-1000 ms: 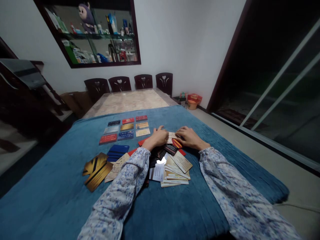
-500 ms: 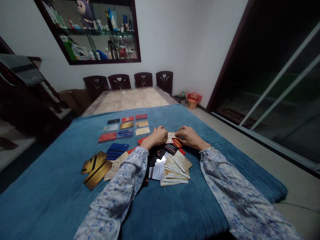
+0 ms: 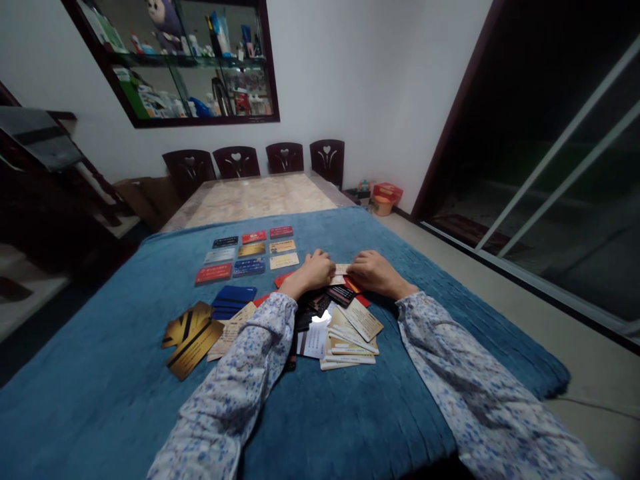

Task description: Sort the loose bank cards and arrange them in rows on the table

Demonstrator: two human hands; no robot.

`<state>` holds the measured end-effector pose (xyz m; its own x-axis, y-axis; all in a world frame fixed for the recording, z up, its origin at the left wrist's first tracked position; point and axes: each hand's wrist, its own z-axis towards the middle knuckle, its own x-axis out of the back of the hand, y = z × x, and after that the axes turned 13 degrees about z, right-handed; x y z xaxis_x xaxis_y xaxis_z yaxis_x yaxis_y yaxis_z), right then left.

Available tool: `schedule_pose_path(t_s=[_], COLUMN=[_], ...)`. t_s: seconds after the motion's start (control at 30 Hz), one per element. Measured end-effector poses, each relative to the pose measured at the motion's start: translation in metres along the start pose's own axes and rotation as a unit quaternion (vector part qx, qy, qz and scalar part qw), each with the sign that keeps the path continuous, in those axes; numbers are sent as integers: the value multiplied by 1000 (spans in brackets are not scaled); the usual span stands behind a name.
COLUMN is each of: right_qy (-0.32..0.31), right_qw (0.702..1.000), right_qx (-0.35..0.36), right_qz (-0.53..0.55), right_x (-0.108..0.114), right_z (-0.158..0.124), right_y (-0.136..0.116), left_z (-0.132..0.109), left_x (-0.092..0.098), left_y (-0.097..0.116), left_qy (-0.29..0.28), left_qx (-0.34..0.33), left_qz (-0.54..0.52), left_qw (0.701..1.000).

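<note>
A cream card (image 3: 341,269) lies between my two hands at the far side of a loose heap of cards. My left hand (image 3: 315,272) is closed at its left end, fingers curled. My right hand (image 3: 375,272) pinches the right end, its fingertips bent down. Below them are black cards (image 3: 341,295), a white card (image 3: 311,341) and a fan of cream-gold cards (image 3: 353,337). Red cards show partly under both hands. Left of my left sleeve lie gold cards (image 3: 195,340), blue cards (image 3: 233,302) and beige cards (image 3: 233,331).
Beyond the heap, cards lie in rows of three, among them a red card (image 3: 213,273) and a dark blue card (image 3: 249,267). A blue cloth (image 3: 100,400) covers the near table; a stone tabletop (image 3: 260,197) and several chairs (image 3: 327,162) stand behind.
My right hand has shifted slightly left along the cream card, its fingers drawn closer together. My left hand stays nearly in place. The whole view has moved a little.
</note>
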<state>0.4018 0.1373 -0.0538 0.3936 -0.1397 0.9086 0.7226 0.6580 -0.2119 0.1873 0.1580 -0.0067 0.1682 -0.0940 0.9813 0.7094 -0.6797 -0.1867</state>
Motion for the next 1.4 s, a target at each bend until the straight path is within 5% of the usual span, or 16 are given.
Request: schedule_pose_path(t_s=[0.37,1.4], right_qy=[-30,0], right_qw=[998,997], right_qx=[-53,-52], right_qz=[33,49], right_x=[-2,1], right_z=[-5,-6], right_y=[10,10], left_z=[4,-5], left_x=[-4,8], left_y=[-5,-5], left_qy=[-20,15], left_qx=[-3,-67], left_qz=[-35,7], left_qw=[999,998])
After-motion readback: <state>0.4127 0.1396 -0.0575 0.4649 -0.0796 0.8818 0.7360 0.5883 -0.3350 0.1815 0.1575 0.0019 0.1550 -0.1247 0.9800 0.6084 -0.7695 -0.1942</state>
